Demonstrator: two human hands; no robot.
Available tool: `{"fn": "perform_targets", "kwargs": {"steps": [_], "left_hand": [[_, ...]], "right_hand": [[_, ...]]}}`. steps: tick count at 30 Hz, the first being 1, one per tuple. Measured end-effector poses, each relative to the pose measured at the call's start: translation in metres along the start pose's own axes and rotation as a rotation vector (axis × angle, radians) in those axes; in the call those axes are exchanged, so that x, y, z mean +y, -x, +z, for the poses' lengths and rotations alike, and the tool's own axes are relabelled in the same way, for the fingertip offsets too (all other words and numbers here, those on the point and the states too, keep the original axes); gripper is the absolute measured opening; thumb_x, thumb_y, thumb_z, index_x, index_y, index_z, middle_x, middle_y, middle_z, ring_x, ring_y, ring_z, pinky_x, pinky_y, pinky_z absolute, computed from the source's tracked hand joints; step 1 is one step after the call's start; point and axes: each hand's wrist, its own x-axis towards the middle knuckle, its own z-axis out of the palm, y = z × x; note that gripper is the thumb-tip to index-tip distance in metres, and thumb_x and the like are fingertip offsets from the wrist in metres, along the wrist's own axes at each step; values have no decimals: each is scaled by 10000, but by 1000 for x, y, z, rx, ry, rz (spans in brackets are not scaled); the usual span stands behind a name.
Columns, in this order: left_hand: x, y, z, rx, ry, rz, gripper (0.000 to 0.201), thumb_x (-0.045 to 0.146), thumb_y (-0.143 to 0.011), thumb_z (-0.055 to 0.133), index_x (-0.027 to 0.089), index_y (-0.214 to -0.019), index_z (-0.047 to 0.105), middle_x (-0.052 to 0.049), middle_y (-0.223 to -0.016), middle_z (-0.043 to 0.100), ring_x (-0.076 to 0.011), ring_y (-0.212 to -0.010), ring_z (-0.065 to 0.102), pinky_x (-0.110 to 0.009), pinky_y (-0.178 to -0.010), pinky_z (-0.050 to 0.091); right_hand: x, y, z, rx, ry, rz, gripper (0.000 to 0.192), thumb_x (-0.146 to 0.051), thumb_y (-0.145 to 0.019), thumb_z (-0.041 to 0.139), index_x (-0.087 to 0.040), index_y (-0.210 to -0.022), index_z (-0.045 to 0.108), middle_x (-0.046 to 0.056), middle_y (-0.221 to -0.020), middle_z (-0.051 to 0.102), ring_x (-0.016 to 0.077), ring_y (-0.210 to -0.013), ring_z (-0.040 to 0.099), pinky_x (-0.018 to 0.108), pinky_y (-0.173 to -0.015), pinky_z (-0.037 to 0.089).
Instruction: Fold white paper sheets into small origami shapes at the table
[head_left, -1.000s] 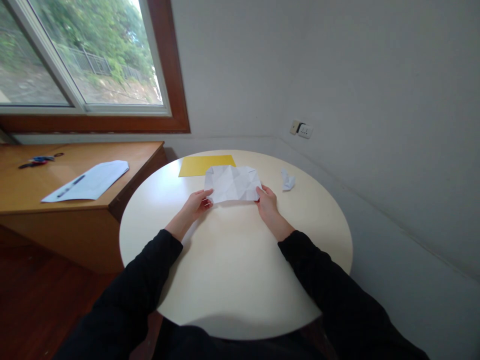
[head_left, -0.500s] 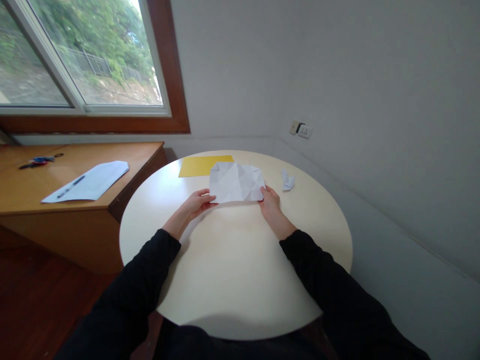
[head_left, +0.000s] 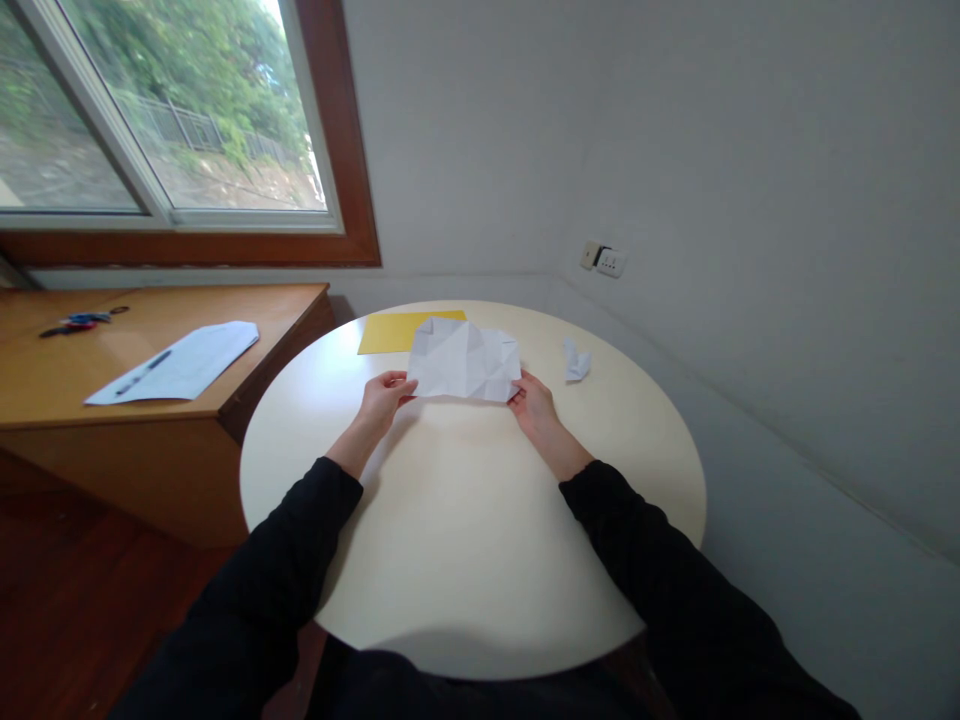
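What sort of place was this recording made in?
Probably a small office or study corner. A round table stands in a plain-walled corner, a wooden desk under a window bears paper and a pen, and both hands hold a creased white sheet.

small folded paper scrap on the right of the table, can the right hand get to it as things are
Probably yes. The small folded scrap lies in the open, just beyond the right hand, with bare round table between them. But that hand grips the creased white sheet, so it isn't free.
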Motion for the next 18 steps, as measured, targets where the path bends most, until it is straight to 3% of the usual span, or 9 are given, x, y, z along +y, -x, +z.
{"fn": "perform_targets", "kwargs": {"steps": [4, 11, 18], "left_hand": [[-1, -3, -2, 41, 12, 16, 295, 151, -487, 741, 120, -711, 553, 4, -607, 548, -107, -580, 541, -285, -631, 452], [1, -8, -9, 76, 3, 73, 260, 171, -474, 731, 122, -668, 566, 9, -606, 542, -96, -578, 512, -283, -641, 429], [5, -10, -12, 27, 23, 71, 293, 114, -485, 693, 100, -764, 606, -30, -679, 599, -111, -625, 538, -292, -684, 427]], "right_hand": [[0, 0, 0, -81, 4, 43, 323, -4, -571, 453, -169, -807, 597, -9, -663, 653, 98, -597, 596, 209, -584, 502], [5, -3, -5, -182, 79, 60, 457, 24, -587, 474, -188, -985, 545, 4, -721, 669, 154, -713, 633, 311, -696, 520], [4, 3, -5, -245, 154, 73, 547, 39, -637, 478, -206, -1126, 478, 8, -759, 684, 156, -753, 646, 327, -701, 538]]}}
